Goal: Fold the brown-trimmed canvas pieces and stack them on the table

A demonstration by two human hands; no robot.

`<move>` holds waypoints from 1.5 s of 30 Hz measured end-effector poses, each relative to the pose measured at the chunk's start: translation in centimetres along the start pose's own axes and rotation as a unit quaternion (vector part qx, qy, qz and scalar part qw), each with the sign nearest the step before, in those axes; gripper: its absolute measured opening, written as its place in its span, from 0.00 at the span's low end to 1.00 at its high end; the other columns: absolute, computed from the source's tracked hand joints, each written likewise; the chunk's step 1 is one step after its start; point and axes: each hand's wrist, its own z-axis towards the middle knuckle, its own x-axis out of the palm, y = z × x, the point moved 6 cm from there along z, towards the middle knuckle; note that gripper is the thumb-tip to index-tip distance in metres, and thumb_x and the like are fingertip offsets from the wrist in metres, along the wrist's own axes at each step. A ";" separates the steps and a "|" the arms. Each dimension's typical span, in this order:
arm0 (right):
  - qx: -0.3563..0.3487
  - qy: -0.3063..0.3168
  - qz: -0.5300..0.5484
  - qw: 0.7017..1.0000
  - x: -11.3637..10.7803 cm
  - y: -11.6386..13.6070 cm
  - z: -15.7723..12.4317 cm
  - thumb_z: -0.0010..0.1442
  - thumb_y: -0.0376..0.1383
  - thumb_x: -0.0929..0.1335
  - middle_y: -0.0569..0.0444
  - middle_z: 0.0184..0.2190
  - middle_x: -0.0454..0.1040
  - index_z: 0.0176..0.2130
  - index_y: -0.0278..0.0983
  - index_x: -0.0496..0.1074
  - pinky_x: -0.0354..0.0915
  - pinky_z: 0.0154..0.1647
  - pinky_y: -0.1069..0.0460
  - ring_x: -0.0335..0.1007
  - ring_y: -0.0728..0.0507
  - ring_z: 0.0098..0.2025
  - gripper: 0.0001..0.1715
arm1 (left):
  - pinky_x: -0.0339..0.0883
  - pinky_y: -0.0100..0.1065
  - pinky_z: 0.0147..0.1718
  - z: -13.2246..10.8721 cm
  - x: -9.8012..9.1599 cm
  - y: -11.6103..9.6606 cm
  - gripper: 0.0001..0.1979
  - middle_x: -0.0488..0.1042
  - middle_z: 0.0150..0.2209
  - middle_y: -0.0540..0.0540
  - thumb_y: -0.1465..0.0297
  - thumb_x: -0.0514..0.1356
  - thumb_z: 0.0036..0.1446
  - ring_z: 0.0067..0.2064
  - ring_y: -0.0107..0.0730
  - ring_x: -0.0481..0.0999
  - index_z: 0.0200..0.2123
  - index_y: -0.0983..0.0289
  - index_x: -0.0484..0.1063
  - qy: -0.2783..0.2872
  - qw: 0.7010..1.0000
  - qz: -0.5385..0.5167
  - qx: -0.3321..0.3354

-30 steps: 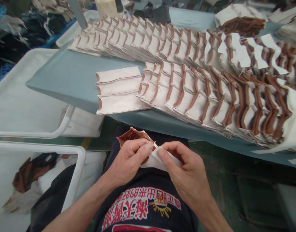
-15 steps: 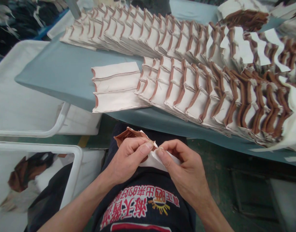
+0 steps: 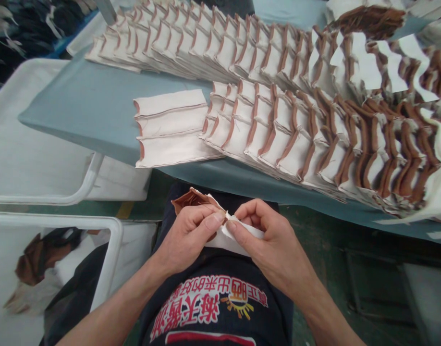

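Over my lap, my left hand (image 3: 188,235) and my right hand (image 3: 267,245) both pinch one small fabric piece (image 3: 224,233), white on one side and brown on the other. Thumbs and forefingers meet at its top edge; a crumpled brown corner (image 3: 189,198) sticks out past my left knuckles. In front of me, on the grey-blue padded board (image 3: 83,110), lie long overlapping rows of finished white pieces with brown edges (image 3: 278,134). A flat folded piece (image 3: 170,127) lies at the near end of the front row.
White-framed cloth bins stand at the left: one upper (image 3: 33,139) and one lower (image 3: 112,250), holding brown and white scraps (image 3: 33,254). Dark fabric piles lie at the far left. A second row of pieces (image 3: 191,43) runs along the board's far side.
My hands have shifted slightly up and closer together on the fabric piece, the right thumb sliding left. The view has tilted a little downward.
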 end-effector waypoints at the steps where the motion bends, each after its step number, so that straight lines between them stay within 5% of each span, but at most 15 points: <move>1: 0.002 0.008 -0.007 1.000 0.0 0.0 0.1 0.63 0.44 0.70 0.60 0.24 0.74 0.34 0.40 0.72 0.57 0.23 0.54 0.67 0.48 0.23 0.11 | 0.46 0.31 0.23 0.0 0.0 0.0 0.22 0.56 0.22 0.46 0.60 0.56 0.69 0.24 0.24 0.52 0.23 0.63 0.64 0.001 1.000 -0.004 -0.001; 10: 0.004 0.009 -0.012 1.000 0.4 -0.4 0.9 0.61 0.43 0.71 0.60 0.24 0.74 0.33 0.40 0.73 0.57 0.25 0.54 0.66 0.48 0.24 0.09 | 0.48 0.31 0.23 0.0 -0.4 0.9 0.26 0.56 0.23 0.46 0.54 0.52 0.72 0.25 0.25 0.52 0.24 0.64 0.64 -0.017 1.000 -0.016 0.001; 16: 0.003 0.003 -0.017 1.000 0.4 -0.7 0.9 0.61 0.43 0.71 0.61 0.24 0.73 0.34 0.40 0.74 0.57 0.25 0.54 0.66 0.49 0.24 0.09 | 0.64 0.29 0.34 -0.4 -0.6 0.1 0.09 0.75 0.33 0.52 0.66 0.61 0.63 0.35 0.30 0.70 0.35 0.66 0.76 0.020 0.998 0.055 0.018; 21: 0.000 -0.004 0.004 1.000 0.4 -1.1 0.9 0.61 0.43 0.71 0.60 0.24 0.72 0.35 0.40 0.74 0.57 0.25 0.54 0.65 0.49 0.24 0.09 | 0.66 0.29 0.33 -0.5 -0.3 -0.4 0.07 0.76 0.31 0.51 0.71 0.58 0.60 0.33 0.29 0.71 0.32 0.66 0.76 -0.034 0.993 0.106 0.035; 30: 0.070 0.127 0.201 0.969 2.2 -2.1 0.7 0.57 0.51 0.77 0.61 0.24 0.68 0.34 0.37 0.68 0.53 0.22 0.57 0.58 0.52 0.23 0.24 | 0.60 0.25 0.26 -1.1 0.5 -2.0 0.09 0.71 0.23 0.46 0.76 0.54 0.54 0.24 0.22 0.67 0.25 0.65 0.72 -0.106 0.968 0.185 0.129; 37: 0.110 0.277 0.269 0.916 3.5 -3.6 1.8 0.49 0.62 0.79 0.65 0.18 0.63 0.30 0.37 0.66 0.45 0.19 0.57 0.50 0.55 0.19 0.36 | 0.55 0.26 0.24 -0.9 0.6 -0.1 0.07 0.63 0.20 0.45 0.74 0.52 0.50 0.24 0.23 0.60 0.21 0.63 0.65 -0.081 0.989 0.101 0.066; 41: 0.067 0.292 0.296 0.907 4.4 -3.5 1.9 0.55 0.60 0.78 0.64 0.19 0.63 0.30 0.38 0.65 0.48 0.20 0.57 0.51 0.54 0.20 0.33 | 0.54 0.29 0.24 -0.5 0.5 1.0 0.08 0.63 0.21 0.46 0.72 0.52 0.50 0.24 0.25 0.59 0.20 0.63 0.63 -0.080 0.996 0.030 0.030; 45: -0.027 0.233 0.316 0.919 4.2 -2.8 2.0 0.62 0.60 0.73 0.65 0.20 0.58 0.29 0.40 0.60 0.50 0.21 0.56 0.49 0.53 0.21 0.32 | 0.54 0.30 0.25 0.3 0.6 0.6 0.06 0.62 0.22 0.47 0.72 0.52 0.49 0.25 0.26 0.59 0.21 0.63 0.63 -0.044 0.999 0.009 0.027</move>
